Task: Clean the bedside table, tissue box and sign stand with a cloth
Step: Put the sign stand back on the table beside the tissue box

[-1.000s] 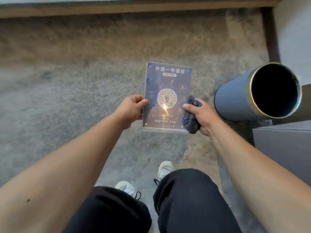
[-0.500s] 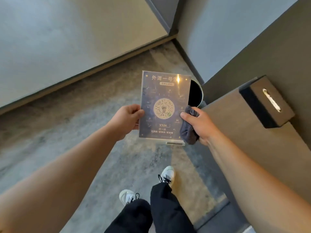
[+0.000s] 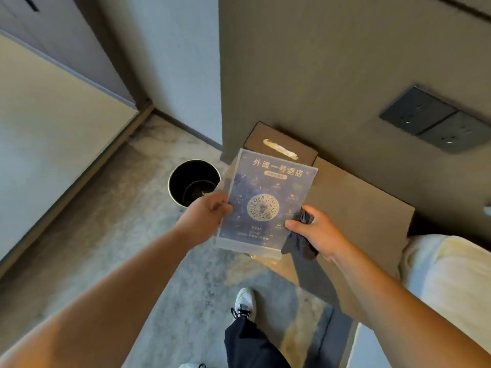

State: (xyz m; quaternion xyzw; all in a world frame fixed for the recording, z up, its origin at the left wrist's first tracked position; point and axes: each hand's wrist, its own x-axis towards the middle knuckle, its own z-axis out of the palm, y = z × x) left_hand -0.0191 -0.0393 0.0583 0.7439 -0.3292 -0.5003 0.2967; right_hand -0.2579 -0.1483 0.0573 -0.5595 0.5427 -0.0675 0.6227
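Observation:
I hold the clear acrylic sign stand, with its dark blue card and round code, in the air above the left front part of the brown bedside table. My left hand grips its left edge. My right hand pinches its right edge with a dark grey cloth bunched in the palm. The brown tissue box stands at the table's back left against the wall, partly hidden by the sign.
A round bin with a dark inside stands on the grey carpet left of the table. Two dark wall sockets sit above the table. A pale bed corner lies at the right. My legs and white shoes are below.
My view has swung right from the floor to the table and wall. Both hands have carried the sign stand over the table's front left part; grips are unchanged.

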